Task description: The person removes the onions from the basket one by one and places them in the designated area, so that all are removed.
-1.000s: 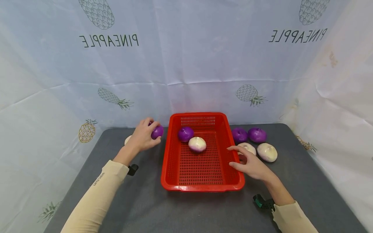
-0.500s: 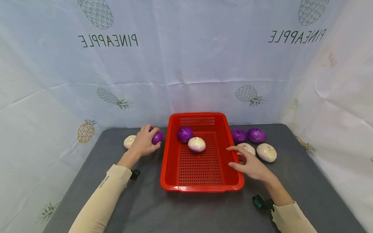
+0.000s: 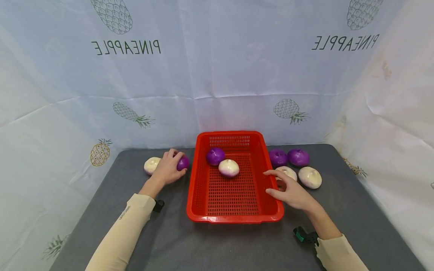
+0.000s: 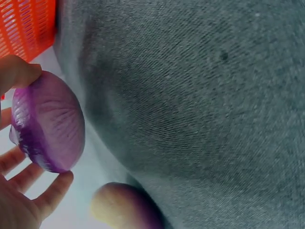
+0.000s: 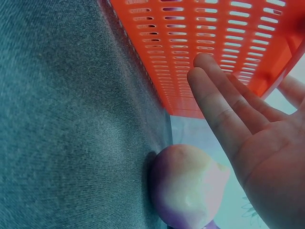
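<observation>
My left hand (image 3: 165,169), left of the basket, holds a purple onion (image 3: 183,162) between thumb and fingertips. In the left wrist view the thumb lies at one end of that onion (image 4: 52,124) and the fingers at the other, its streaked side towards the camera. The right hand (image 3: 294,192) grips the right rim of the red plastic basket (image 3: 234,218). From the right wrist view, its long fingers (image 5: 219,102) lie along the slotted outer wall, with the thumb up at the rim. Inside the basket sit a purple onion (image 3: 215,156) and a white-and-purple one (image 3: 229,168).
A white-and-purple onion (image 3: 151,165) lies just left of my left hand. Beyond the right rim, two purple onions (image 3: 298,157) and two whitish ones (image 3: 310,177) rest on the grey table (image 3: 234,248). A pineapple-print cloth (image 3: 230,75) hangs behind.
My left hand has come down and slightly towards me with the purple onion, uncovering the white-and-purple one at its left. The right hand keeps its place on the basket rim.
</observation>
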`<state>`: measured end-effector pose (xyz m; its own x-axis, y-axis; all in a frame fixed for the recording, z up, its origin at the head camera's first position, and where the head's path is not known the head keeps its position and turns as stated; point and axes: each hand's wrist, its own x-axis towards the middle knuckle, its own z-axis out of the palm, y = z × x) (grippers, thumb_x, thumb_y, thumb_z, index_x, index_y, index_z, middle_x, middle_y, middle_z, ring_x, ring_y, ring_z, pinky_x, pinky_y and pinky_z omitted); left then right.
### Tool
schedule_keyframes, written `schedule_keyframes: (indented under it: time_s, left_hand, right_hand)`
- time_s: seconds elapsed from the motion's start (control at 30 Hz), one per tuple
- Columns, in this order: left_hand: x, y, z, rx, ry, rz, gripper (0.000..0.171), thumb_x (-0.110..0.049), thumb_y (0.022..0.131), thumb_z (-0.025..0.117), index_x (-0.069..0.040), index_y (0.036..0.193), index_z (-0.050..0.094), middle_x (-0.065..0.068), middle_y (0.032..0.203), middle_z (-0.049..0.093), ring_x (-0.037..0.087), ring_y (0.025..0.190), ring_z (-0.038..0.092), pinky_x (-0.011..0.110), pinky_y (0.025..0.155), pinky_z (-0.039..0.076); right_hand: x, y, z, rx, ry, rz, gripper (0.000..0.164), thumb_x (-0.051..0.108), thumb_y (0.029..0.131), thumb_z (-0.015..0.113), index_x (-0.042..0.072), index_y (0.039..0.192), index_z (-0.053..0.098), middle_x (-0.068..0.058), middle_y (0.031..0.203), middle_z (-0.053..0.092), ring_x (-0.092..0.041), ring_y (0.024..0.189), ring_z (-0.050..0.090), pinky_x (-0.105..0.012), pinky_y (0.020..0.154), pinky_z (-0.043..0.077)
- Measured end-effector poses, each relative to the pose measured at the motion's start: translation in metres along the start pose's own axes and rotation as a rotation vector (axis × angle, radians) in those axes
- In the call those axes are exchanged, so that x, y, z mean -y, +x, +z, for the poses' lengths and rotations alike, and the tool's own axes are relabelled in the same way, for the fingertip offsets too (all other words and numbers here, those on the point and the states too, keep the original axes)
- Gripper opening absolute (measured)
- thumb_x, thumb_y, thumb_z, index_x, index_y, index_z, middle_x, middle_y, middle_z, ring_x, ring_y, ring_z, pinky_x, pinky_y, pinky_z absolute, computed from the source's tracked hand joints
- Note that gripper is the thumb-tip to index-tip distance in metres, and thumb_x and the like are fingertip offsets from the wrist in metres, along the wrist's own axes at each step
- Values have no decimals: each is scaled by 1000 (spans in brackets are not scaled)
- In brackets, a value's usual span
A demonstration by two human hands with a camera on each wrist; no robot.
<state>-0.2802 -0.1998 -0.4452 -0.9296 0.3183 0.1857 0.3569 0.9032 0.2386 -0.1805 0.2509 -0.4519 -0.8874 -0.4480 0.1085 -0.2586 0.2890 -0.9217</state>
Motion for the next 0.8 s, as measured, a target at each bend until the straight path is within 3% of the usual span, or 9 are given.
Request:
schedule_keyframes:
  time_s: [0.43, 0.8]
  left_hand:
    - [4, -1, 9, 34, 8, -19, 58, -31, 84, 79, -10, 134, 59, 23, 133, 48, 44, 122, 47, 62, 99, 48]
    - [2, 0, 1, 48, 23, -9, 54, -34, 87, 77, -10, 132, 60, 23, 133, 48, 44, 123, 46, 62, 98, 48]
  right_hand:
    - [-1, 0, 0, -1, 0, -12, 54, 14, 95, 70, 1, 142, 46, -24, 134, 51, -45, 117, 60, -39, 79, 62]
    - [-1, 1, 0, -5, 3, -7, 55, 14, 94, 71, 1, 141, 46, -24, 134, 51, -45, 115, 61, -39, 79, 62]
